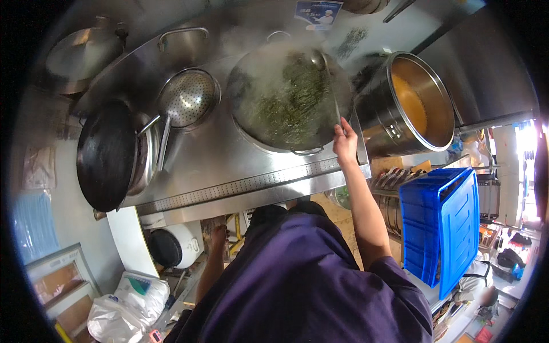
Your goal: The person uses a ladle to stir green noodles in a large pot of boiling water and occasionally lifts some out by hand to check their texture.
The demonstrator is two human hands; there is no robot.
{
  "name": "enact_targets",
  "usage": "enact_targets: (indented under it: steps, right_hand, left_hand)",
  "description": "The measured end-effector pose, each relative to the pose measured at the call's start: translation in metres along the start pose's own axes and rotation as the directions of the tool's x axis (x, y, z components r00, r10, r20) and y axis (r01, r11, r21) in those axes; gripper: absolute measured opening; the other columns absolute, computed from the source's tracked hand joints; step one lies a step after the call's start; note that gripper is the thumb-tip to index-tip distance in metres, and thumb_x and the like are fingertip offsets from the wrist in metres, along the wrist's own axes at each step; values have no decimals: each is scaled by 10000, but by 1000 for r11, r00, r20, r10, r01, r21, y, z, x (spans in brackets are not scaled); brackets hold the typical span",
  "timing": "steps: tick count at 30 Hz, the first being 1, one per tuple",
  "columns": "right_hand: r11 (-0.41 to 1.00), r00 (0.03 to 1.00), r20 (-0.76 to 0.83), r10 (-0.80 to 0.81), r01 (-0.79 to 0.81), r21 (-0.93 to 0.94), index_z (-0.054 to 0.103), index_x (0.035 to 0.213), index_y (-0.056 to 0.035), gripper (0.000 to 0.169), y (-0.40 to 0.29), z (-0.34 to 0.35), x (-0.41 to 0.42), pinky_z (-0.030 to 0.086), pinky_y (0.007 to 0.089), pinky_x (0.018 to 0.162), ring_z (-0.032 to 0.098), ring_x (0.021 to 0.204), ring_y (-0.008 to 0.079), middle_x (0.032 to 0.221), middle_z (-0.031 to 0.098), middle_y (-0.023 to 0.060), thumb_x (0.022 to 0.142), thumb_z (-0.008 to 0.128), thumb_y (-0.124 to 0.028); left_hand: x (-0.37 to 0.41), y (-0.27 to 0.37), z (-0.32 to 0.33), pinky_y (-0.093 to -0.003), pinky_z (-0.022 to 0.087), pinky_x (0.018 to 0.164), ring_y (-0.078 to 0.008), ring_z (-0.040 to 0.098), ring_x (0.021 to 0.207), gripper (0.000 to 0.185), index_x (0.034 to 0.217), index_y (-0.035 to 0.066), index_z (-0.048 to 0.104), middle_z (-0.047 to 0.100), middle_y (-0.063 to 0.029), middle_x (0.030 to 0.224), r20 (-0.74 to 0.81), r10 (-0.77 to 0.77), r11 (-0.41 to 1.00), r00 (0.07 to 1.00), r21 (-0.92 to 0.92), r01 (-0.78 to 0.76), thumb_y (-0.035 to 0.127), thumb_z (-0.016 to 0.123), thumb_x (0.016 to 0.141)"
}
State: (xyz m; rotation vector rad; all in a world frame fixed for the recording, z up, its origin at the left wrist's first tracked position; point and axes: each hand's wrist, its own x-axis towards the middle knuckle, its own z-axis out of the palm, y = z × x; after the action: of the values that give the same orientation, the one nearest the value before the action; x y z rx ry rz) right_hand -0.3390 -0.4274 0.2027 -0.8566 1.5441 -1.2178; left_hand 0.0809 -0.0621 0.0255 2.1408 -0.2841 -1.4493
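My right hand [345,142] grips the handle of a long metal ladle [335,96], whose bowl rests at the far right edge of a large wok [257,133]. Dark leafy greens [291,98] lie in the wok in liquid, with steam rising over them. Low at my left side, below the counter's front edge, hangs my left hand [220,235]; it is in shadow and its fingers are hard to make out. A perforated metal strainer [187,96] sits over a round opening or pot left of the wok, with another long handle beside it.
A tall steel pot [377,115] of orange-brown liquid stands right of the wok. A dark empty wok [105,156] leans at the counter's left end. Blue plastic crates [459,231] are at my right, and a person [474,281] is beyond them. White sacks [141,296] lie low at left.
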Motion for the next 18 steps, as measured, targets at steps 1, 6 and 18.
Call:
enact_targets:
  steps: [1,6,18]
  right_hand:
    - [976,983,63,172,-179,125,466,1393,-109,460,-16,20,-13,251,216,373,335,431,35,610,442,-52,953,588,-163]
    - [934,917,247,313,-345,96,446,1403,-93,470,-44,35,-33,249,224,368,330,433,44,614,426,-45,953,573,-135]
    - [779,937,346,40,188,-599,581,1271,-9,410,-69,-24,-65,482,324,843,682,938,262,1017,676,253,897,604,-177]
  left_hand:
    - [-12,11,-2,-319,475,549,-159,586,643,268,1001,50,656,641,-56,769,-24,11,1000,1000,12,-10,284,541,938]
    - [-28,20,7,-326,485,559,-159,617,658,310,1046,47,675,666,-64,794,-45,-54,998,998,-18,53,303,634,876]
    - [-61,256,67,-306,465,567,-200,586,603,154,877,42,687,610,-95,718,-116,906,422,408,331,-844,160,742,795]
